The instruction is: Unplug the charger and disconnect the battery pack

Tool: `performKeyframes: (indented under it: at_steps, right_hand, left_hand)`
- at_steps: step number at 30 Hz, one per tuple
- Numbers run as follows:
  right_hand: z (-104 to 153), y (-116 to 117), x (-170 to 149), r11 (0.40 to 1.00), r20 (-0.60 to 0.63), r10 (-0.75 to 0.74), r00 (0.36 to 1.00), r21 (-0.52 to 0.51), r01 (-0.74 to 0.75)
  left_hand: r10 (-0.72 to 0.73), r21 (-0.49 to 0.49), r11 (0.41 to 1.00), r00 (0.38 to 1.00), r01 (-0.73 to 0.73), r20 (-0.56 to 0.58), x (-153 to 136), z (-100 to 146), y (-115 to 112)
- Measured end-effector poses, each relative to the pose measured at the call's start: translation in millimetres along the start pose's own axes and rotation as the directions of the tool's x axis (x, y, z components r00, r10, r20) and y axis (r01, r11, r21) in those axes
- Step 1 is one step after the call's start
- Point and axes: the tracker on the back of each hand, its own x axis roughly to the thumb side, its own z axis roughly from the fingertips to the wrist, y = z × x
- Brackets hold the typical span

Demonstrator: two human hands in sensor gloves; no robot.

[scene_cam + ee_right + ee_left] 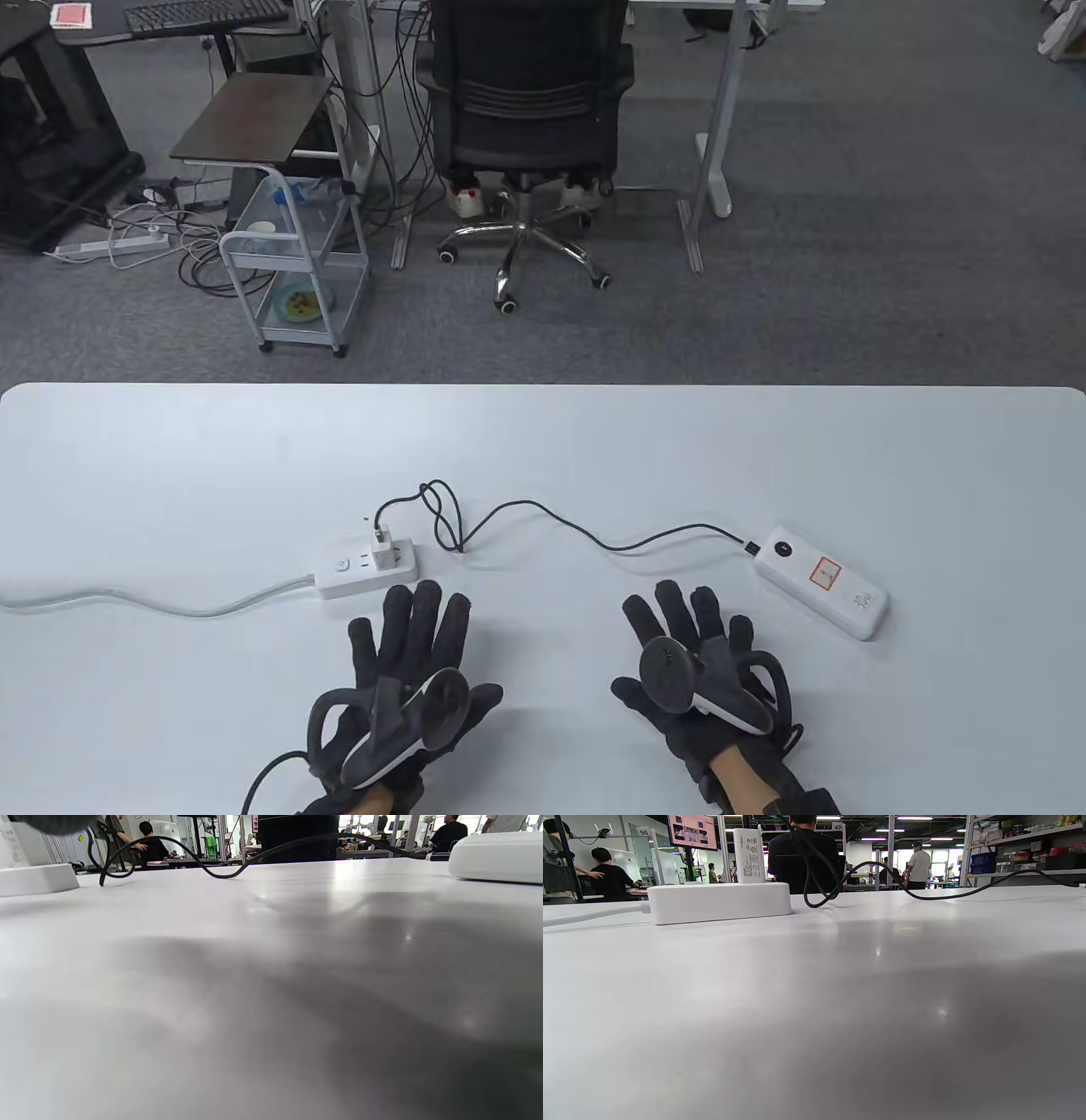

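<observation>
Black-gloved hands flat on table

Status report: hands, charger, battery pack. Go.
Left hand and right hand flat on table, holding nothing. Charger still in power strip; black cable still in battery pack. Nothing blocking either.

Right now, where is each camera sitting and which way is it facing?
Table view: high above the near edge, looking down at the table; left hand and right hand lie flat.
Left wrist view: low at the tabletop, facing the power strip and charger; no hand shows.
Right wrist view: equally low, facing the battery pack; a dark blur in the top left corner.
All three share the black cable.
</observation>
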Motion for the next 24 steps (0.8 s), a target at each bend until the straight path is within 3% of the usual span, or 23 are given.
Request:
performKeyframes:
  at_steps: [24]
  right_hand:
    - [-0.7, 1.2, -2.9, 1.000, -0.013, -0.003, 1.000, 0.004, 0.003]
  left_hand:
    - [-0.005, -0.022, 1.000, 1.000, 0.005, 0.005, 1.9, -5.0, -6.2]
